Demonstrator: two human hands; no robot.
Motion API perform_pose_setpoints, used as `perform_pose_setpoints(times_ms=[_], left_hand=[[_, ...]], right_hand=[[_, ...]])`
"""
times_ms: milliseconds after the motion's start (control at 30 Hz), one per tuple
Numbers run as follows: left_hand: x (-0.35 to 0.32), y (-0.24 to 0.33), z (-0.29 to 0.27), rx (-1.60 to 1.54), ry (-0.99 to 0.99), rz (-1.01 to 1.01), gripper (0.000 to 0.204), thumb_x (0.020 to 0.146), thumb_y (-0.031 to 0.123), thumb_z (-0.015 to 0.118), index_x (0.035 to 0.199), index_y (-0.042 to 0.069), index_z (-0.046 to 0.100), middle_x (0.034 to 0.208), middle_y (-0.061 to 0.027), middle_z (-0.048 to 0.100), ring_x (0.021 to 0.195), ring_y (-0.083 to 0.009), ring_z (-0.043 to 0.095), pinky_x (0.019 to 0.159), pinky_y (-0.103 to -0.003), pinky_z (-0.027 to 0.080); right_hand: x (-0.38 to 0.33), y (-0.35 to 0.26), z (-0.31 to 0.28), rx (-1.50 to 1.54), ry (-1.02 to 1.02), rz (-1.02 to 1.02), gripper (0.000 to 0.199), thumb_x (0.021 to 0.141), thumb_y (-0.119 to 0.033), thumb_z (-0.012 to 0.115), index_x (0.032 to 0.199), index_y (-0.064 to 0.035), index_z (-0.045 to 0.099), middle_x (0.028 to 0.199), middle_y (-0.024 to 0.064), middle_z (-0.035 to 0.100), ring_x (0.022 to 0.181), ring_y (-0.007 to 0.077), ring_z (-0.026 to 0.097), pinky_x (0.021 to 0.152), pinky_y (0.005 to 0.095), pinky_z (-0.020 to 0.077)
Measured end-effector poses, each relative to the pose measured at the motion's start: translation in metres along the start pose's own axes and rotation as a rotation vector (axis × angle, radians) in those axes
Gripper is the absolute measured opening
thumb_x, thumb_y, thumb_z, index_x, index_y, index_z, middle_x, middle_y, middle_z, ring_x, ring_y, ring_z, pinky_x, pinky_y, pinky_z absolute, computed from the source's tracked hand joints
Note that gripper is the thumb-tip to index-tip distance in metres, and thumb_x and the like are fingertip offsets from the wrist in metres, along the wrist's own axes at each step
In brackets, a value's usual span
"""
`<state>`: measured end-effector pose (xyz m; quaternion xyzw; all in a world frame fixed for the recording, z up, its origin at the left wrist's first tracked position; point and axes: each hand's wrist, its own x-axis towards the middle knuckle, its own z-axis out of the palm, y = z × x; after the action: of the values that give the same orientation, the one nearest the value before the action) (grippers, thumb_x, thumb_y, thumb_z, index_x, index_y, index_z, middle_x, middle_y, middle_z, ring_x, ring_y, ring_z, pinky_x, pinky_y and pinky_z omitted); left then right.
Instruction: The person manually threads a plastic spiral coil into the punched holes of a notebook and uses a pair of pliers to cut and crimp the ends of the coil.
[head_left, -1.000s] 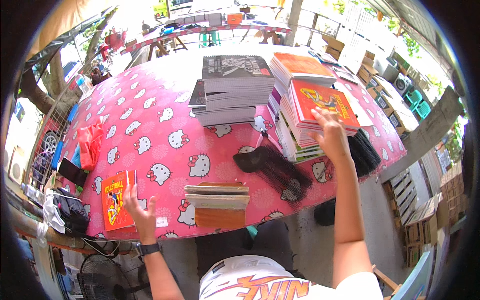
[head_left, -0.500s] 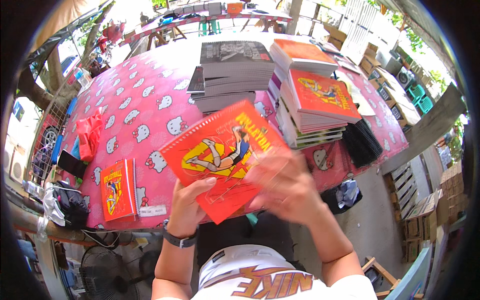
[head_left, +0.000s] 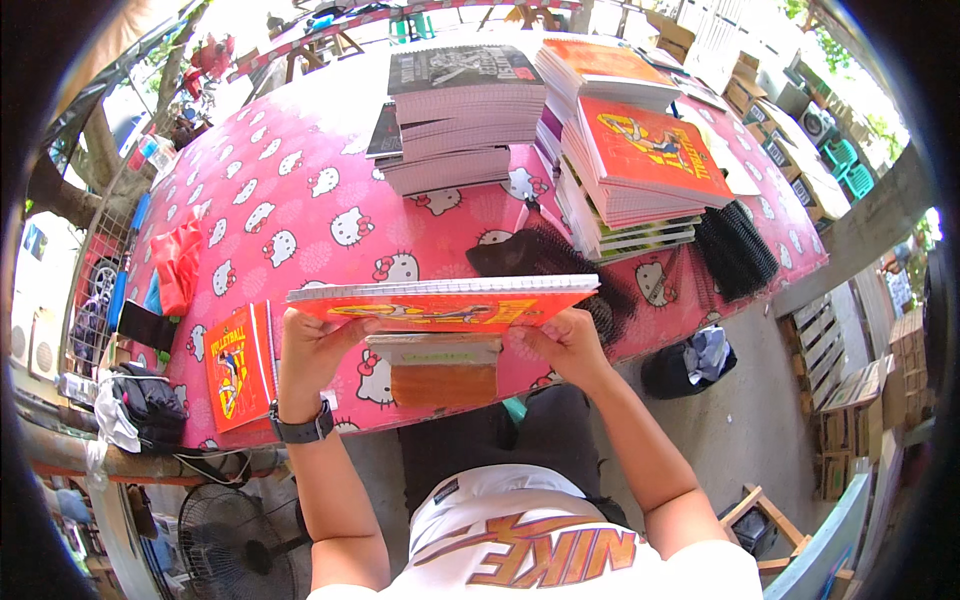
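Observation:
A red notebook (head_left: 440, 308) with an illustrated cover is held level above the near side of the table, tipped so that its cover looks narrow and a long white edge runs along its far side. My left hand (head_left: 318, 355) grips its left end, thumb on the cover. At the right end, my right hand (head_left: 565, 348) pinches it the same way. Below the notebook lies a brown block with a grey strip (head_left: 445, 380) at the table's near edge. Another red spiral notebook (head_left: 240, 370) lies to the left of my left hand.
Dark-covered notebooks (head_left: 455, 125) are stacked at the far middle, beside a stack topped by red notebooks (head_left: 650, 155). Black binding coils (head_left: 737, 252) lie right of these, more (head_left: 545, 258) behind the held notebook. A red cloth (head_left: 177, 262) lies left on the pink patterned table (head_left: 320, 225).
The held notebook has swung from a slanted, face-on position to level and nearly edge-on. My right hand has gone from blurred over the cover to gripping the right end. The block has come into sight.

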<state>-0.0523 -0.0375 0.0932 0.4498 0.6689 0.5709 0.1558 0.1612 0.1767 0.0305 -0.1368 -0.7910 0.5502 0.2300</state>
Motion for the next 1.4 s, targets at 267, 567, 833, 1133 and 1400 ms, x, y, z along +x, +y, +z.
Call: perform_pose_setpoints(times_ms=[267, 567, 833, 1133, 1400], left_hand=[[0.000, -0.001, 0.004, -0.030, 0.070, -0.114, 0.023, 0.075, -0.006, 0.068, 0.097, -0.002, 0.064, 0.088, -0.0048, 0.067, 0.080, -0.0106, 0.060, 0.071, -0.026, 0.048], [-0.046, -0.077, 0.028, -0.628, 0.340, -0.094, 0.048, 0.090, 0.026, 0.055, 0.127, -0.002, 0.043, 0.127, -0.0117, 0.049, 0.119, -0.0217, 0.045, 0.101, -0.034, 0.034], [-0.043, -0.091, 0.007, -0.133, 0.548, -0.178, 0.033, 0.093, 0.022, 0.049, 0.118, 0.002, 0.052, 0.123, -0.0101, 0.047, 0.115, -0.0220, 0.046, 0.096, -0.041, 0.038], [-0.035, 0.027, 0.120, -0.179, 0.003, 0.683, 0.028, 0.083, 0.013, 0.055, 0.104, -0.006, 0.051, 0.110, -0.0212, 0.054, 0.104, -0.0306, 0.053, 0.090, -0.044, 0.045], [-0.064, 0.005, 0.264, -0.194, -1.246, -0.046, 0.029, 0.083, 0.018, 0.064, 0.104, 0.000, 0.060, 0.095, -0.0123, 0.062, 0.089, -0.0213, 0.060, 0.081, -0.031, 0.046]], right_hand=[[0.000, 0.005, 0.001, -0.029, -0.136, -0.006, 0.020, 0.081, -0.010, 0.066, 0.099, -0.0021, 0.063, 0.093, 0.0145, 0.064, 0.082, 0.0215, 0.063, 0.073, 0.0323, 0.0496], [-0.076, 0.030, -0.049, -0.271, -0.145, 0.205, 0.027, 0.082, -0.019, 0.066, 0.103, -0.0026, 0.062, 0.093, 0.0148, 0.064, 0.082, 0.0223, 0.061, 0.074, 0.0349, 0.0488], [-0.274, 0.085, -0.087, 0.135, 0.173, 1.001, 0.024, 0.088, -0.025, 0.061, 0.092, -0.0014, 0.063, 0.078, 0.0040, 0.061, 0.070, 0.0103, 0.057, 0.063, 0.0262, 0.0476], [-0.397, 0.057, 0.019, 1.145, 0.597, 1.538, 0.041, 0.091, -0.037, 0.052, 0.117, -0.0047, 0.055, 0.116, 0.0088, 0.060, 0.106, 0.0170, 0.056, 0.098, 0.0377, 0.0403], [-0.407, 0.039, 0.031, 1.315, 0.530, 1.373, 0.056, 0.092, -0.047, 0.044, 0.134, -0.0104, 0.042, 0.137, 0.0051, 0.045, 0.123, 0.0200, 0.045, 0.104, 0.0417, 0.0308]])
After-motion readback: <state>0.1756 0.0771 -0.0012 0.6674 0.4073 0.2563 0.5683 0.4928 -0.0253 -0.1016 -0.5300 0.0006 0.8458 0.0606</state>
